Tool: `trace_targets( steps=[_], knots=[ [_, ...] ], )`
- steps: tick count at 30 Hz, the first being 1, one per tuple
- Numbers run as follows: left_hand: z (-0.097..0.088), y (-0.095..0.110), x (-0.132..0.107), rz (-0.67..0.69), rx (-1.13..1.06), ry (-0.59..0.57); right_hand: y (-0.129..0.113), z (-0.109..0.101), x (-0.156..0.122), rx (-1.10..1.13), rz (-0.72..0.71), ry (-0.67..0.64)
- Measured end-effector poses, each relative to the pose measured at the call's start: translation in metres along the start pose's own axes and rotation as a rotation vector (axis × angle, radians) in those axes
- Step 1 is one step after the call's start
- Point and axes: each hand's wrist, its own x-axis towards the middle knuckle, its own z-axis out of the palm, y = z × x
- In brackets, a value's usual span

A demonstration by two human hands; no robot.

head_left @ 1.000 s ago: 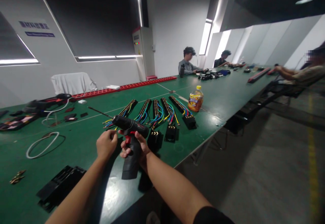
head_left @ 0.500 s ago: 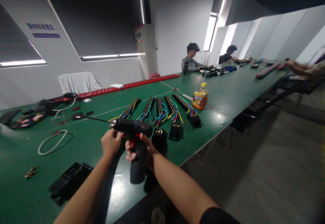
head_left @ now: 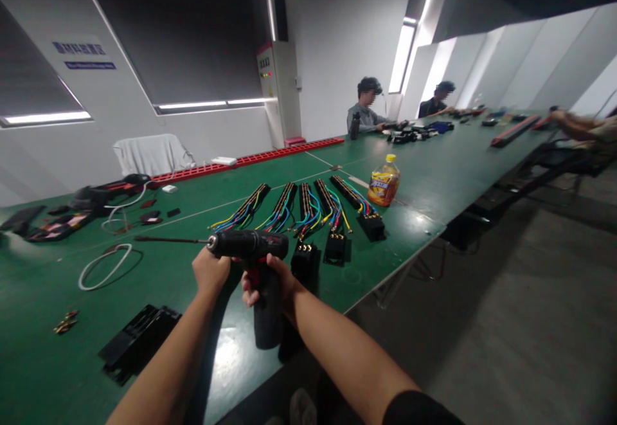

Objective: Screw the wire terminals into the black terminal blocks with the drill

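Observation:
My right hand (head_left: 270,283) is wrapped round the grip of a black-and-red cordless drill (head_left: 250,245). A long thin screwdriver bit (head_left: 168,240) sticks out of its chuck toward the left. My left hand (head_left: 211,271) is closed just below the chuck, against the front of the drill or very near it; its fingertips and whatever they hold are hidden. Beyond the drill lie several black terminal strips (head_left: 307,200) with coloured wires. Black blocks with brass terminals (head_left: 336,248) sit at the near ends of some strips.
Black plastic housings (head_left: 139,341) and a small pile of brass screws (head_left: 66,322) lie at the left on the green table (head_left: 395,258). Farther off stand a drink bottle (head_left: 384,180) and a red rail (head_left: 270,153). Other people (head_left: 369,113) sit at the far end.
The drill's bit has swung from slanting up and left to nearly level. The grip has shifted slightly right, and both hands stay at the drill.

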Motion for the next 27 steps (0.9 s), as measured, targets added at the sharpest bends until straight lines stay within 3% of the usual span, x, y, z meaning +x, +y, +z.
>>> trace_targets(
  steps=[5,14,27],
  knots=[
    [0.0016,-0.0002,-0.0019,0.037,-0.033,0.137,-0.0034,0.0047,-0.0019,0.029,-0.047,0.026],
    [0.0076,-0.0045,-0.0012,0.069,-0.153,0.178,-0.0017,0.0065,-0.0017,0.008,-0.181,0.027],
    [0.0068,0.0040,-0.0045,0.101,-0.149,0.194,-0.0005,0.0079,-0.0048,-0.005,-0.192,0.008]
  ],
)
